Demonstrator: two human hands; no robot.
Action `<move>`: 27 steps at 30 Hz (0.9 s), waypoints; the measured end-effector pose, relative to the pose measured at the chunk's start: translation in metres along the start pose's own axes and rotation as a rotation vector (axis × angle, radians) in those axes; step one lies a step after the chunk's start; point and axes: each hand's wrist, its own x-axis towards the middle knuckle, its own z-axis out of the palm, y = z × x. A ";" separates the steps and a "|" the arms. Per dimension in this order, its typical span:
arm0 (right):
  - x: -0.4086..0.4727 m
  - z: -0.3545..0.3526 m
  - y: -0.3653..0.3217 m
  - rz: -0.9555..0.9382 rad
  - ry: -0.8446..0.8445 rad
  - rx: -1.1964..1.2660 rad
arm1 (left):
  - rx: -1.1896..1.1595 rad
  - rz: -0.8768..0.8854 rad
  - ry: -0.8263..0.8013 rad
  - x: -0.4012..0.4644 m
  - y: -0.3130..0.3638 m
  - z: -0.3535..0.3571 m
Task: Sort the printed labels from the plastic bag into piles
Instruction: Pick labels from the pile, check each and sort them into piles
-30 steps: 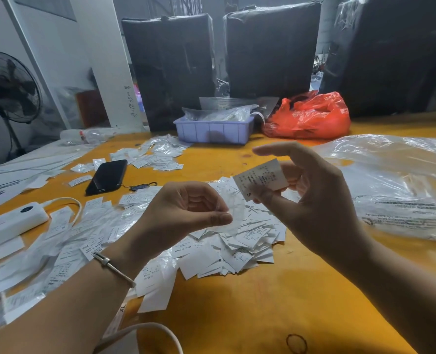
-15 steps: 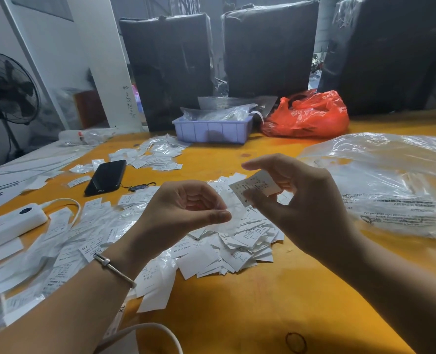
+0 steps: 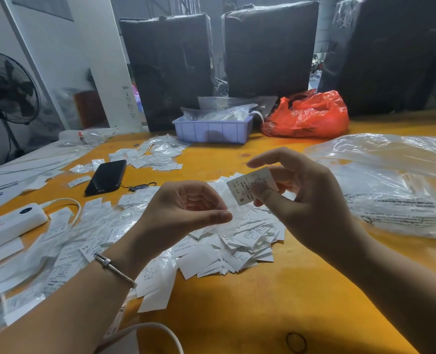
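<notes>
The yellow table point(image 3: 237, 315) held a label pile point(image 3: 239, 241). The right hand point(image 3: 311, 200) pinched an "S" label point(image 3: 250, 186) up, likely for reading. The left hand point(image 3: 183, 213) curled, pinching thin clear plastic point(image 3: 233, 217).

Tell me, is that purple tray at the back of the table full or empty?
Full. Clear plastic bags are heaped above the rim of the purple tray; what the bags hold cannot be made out.

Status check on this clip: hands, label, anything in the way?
Right hand pinches an S label above the pile of labels. Left hand curled, contents unclear. Nothing blocking.
</notes>
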 end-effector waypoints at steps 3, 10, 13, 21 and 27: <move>0.002 -0.001 -0.001 0.000 -0.021 0.008 | -0.006 0.011 0.007 0.000 0.000 0.000; 0.003 -0.003 0.002 0.011 -0.095 0.030 | 0.002 0.019 0.019 0.000 -0.001 -0.001; 0.004 -0.005 0.004 0.052 -0.087 0.060 | -0.002 0.019 0.023 0.000 -0.001 -0.002; 0.004 -0.005 0.008 0.094 -0.192 -0.001 | -0.005 0.000 -0.010 0.001 -0.001 -0.002; 0.004 0.001 0.014 0.139 -0.273 0.043 | 0.018 -0.023 -0.053 0.001 -0.004 0.001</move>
